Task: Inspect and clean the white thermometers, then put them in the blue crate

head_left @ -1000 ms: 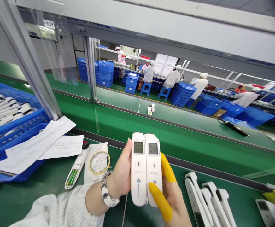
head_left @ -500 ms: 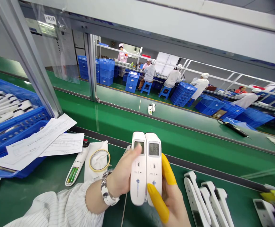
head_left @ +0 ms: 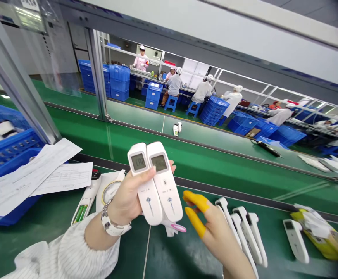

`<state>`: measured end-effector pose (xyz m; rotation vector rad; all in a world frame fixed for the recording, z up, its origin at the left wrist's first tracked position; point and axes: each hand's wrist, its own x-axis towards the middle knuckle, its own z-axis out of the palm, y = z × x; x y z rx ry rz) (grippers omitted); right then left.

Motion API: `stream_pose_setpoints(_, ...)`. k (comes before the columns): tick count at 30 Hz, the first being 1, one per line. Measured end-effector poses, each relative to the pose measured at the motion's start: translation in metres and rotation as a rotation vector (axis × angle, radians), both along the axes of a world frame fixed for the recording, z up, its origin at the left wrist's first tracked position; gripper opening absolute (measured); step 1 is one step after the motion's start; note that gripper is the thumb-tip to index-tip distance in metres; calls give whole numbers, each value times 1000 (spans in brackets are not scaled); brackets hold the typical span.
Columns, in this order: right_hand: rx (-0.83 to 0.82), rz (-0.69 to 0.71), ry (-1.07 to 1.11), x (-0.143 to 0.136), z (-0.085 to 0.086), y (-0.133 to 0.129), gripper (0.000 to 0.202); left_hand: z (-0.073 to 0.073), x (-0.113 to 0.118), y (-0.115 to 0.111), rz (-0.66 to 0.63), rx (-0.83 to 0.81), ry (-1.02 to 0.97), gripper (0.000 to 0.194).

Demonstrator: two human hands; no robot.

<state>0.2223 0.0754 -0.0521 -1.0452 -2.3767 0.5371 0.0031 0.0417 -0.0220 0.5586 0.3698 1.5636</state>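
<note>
Two white infrared thermometers stay side by side in my left hand (head_left: 130, 195), its thumb lying across them just below the screens. The left thermometer (head_left: 150, 209) shows dark characters on its display. On the right thermometer (head_left: 170, 197) the display looks grey, with its reading too faint to make out. Just right of them is my right hand (head_left: 206, 221), with yellow finger cots on thumb and fingers. It is apart from both thermometers, its fingers parted and nothing between them. Below the pair, a pink-edged oval item (head_left: 178, 228) lies on the green bench.
Several white thermometers (head_left: 249, 236) lie at right, near a single thermometer (head_left: 296, 240) and a yellow bag (head_left: 321, 236). At left are a blue basket (head_left: 9, 153), papers (head_left: 67, 178), a thermometer with exposed batteries (head_left: 84, 203) and a tape roll (head_left: 111, 190). Co-workers sit beyond the bench.
My right hand has let go of the thermometers and moved off to the right. The pair, now in my left hand alone, has tilted and shifted left and up. The view has turned slightly right.
</note>
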Motion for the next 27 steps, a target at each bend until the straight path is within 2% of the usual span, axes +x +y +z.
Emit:
stream_pose_setpoints(2, -29, 33, -205, -8, -7, 5, 28, 5, -7, -4, -20, 7, -56, 25)
stream_pose_setpoints(4, -44, 37, -282, -22, -26, 10, 28, 9, -13, -8, -42, 10, -94, 25)
stream_pose_setpoints(8, -10, -56, -236, -50, -72, 22, 25, 13, -21, -14, -26, 6, -172, 33)
stream_pose_setpoints(10, 0, -70, -199, -54, -81, 28, 13, 13, -23, -16, -44, 42, -208, 37)
stream_pose_setpoints(12, 14, -57, -126, -49, -74, 33, 8, 11, -23, -18, -127, 94, -230, 42)
stream_pose_setpoints(16, 65, -53, 78, -39, -35, 36, 19, 6, -14, -22, -324, 139, -265, 52)
stream_pose_setpoints(19, 145, -134, 153, -51, -15, 42, 21, 4, -6, -25, -419, 126, -281, 52)
stream_pose_setpoints(22, 234, -176, 115, -74, -15, 50, 25, 5, -6, -24, -344, 61, -288, 48)
stream_pose_setpoints(27, 342, -120, -30, -93, -24, 51, 27, 8, -14, -20, -171, 47, -230, 40)
